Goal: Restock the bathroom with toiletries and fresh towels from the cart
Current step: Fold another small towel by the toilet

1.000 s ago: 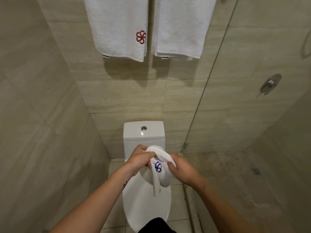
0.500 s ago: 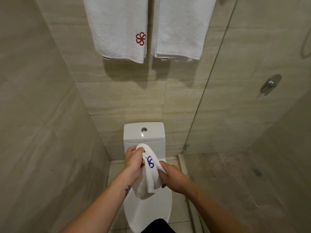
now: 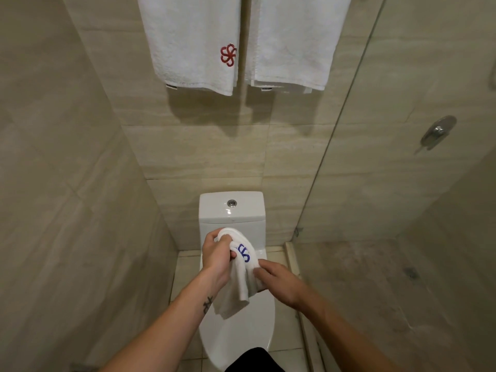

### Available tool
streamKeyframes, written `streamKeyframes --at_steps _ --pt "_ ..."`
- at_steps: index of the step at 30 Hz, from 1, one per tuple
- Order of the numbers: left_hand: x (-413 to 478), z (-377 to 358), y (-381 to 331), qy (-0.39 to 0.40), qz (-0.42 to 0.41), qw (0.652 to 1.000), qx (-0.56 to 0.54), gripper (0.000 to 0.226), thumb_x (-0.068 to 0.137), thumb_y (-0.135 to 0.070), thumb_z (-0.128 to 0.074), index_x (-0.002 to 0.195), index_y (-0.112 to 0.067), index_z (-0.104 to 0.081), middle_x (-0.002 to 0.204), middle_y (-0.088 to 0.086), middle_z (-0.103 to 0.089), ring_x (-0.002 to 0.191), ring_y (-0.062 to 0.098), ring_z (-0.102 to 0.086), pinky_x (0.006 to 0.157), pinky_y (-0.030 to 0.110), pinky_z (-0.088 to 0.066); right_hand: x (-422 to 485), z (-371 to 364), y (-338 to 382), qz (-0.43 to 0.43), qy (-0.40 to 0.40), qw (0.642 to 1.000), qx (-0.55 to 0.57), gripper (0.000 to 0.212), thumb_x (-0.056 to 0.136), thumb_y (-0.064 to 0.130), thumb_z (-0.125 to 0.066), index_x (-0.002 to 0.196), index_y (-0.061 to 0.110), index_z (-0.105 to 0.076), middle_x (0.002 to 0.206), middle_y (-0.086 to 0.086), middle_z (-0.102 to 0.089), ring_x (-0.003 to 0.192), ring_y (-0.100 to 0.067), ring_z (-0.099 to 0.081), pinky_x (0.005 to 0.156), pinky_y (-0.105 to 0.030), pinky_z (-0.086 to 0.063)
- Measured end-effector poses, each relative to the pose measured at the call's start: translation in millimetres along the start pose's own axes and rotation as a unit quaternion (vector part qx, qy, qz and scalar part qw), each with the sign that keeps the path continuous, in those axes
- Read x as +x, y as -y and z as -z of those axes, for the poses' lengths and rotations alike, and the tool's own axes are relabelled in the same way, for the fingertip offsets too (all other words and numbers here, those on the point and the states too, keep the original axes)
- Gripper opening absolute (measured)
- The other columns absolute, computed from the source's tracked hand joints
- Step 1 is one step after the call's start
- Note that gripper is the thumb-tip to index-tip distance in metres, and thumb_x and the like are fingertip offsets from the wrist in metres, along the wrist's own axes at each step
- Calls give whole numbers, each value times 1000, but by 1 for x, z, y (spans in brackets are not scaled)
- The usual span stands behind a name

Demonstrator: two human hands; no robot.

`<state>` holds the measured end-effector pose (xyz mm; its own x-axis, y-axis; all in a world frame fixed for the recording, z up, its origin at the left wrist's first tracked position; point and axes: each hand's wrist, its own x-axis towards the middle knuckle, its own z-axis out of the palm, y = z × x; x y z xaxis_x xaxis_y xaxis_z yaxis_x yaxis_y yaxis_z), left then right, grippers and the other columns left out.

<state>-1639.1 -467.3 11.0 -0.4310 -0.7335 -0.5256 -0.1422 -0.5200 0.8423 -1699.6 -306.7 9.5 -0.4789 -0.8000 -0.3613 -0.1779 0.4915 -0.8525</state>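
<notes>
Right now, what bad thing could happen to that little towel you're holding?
The small white towel dangles from the left hand and right hand, right above the closed toilet lid. If either grip slips, it could drop onto the lid and probably wouldn't count as fresh anymore.

Bare tiled wall is lying open at frame centre between the hanging towels (image 3: 193,44) above and the toilet cistern (image 3: 231,210) below, while the glass panel (image 3: 375,157) is blocking the right.

Tile floor (image 3: 188,267) w/ toilet (image 3: 239,334).
</notes>
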Motion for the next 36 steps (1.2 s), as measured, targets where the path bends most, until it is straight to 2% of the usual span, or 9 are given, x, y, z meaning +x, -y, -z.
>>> streamKeyframes --at_steps 3,6,11,16,21,25,29,33,36 --pt "-1 0 -1 1 1 1000 6 25 93 -7 -48 109 -22 -61 70 4 -60 49 13 -46 56 28 -49 -3 -2 5 -2 -6 1000 -21 33 90 58 -59 111 33 -62 104 10 -68 93 -6 -66 82 -28 -57" --pt "-4 -2 -1 19 9 1000 10 28 92 -7 -48 112 -22 -60 65 2 -61 45 11 -49 57 28 -50 1 -9 9 4 -38 999 -37 33 80 50 -73 108 38 -60 95 12 -70 85 -3 -67 65 -18 -53" --pt "-9 0 -2 46 26 998 23 31 90 -4 -48 115 -20 -58 51 -2 -56 44 13 -51 65 31 -53 18 -14 -13 -36 -95 986 -133 45 59 45 -61 101 30 -55 90 7 -64 75 -15 -65 58 -42 -59" --pt "-7 5 -7 67 66 993 75 22 84 -5 -54 103 -14 -63 53 0 -53 46 13 -47 65 29 -53 12 -4 -17 -28 -104 981 -162 38 73 30 -64 108 23 -51 100 6 -59 83 -14 -60 56 -24 -41" --pt "-2 14 -14 83 98 985 115 9 78 -5 -57 80 -13 -58 48 0 -46 44 13 -47 74 36 -56 8 -2 -28 16 -153 982 -113 28 81 34 -54 108 29 -55 101 8 -57 88 -11 -58 68 -24 -47" --pt "7 25 -13 127 114 974 148 15 80 -13 -60 94 -17 -59 60 1 -48 58 18 -56 87 53 -58 7 3 -31 84 -158 979 -94 40 81 33 -47 119 38 -60 106 10 -54 101 -1 -52 81 -20 -47" --pt "5 34 -13 175 156 964 124 23 84 -14 -57 105 -14 -64 97 8 -61 83 27 -67 86 61 -57 10 9 -36 117 -157 973 -123 44 87 31 -44 128 38 -60 105 14 -46 106 -4 -47 92 -24 -46" --pt "6 35 -18 193 188 960 73 21 81 -19 -55 95 -7 -65 89 13 -62 78 34 -68 86 63 -57 11 14 -43 131 -147 972 -125 39 88 21 -50 121 38 -64 104 14 -42 109 -10 -47 94 -25 -44" --pt "6 32 -18 181 193 960 93 27 88 -26 -65 105 -5 -67 93 16 -67 85 36 -69 84 57 -60 7 14 -40 144 -138 975 -102 33 87 22 -57 113 38 -70 101 12 -45 103 -9 -51 85 -17 -43"
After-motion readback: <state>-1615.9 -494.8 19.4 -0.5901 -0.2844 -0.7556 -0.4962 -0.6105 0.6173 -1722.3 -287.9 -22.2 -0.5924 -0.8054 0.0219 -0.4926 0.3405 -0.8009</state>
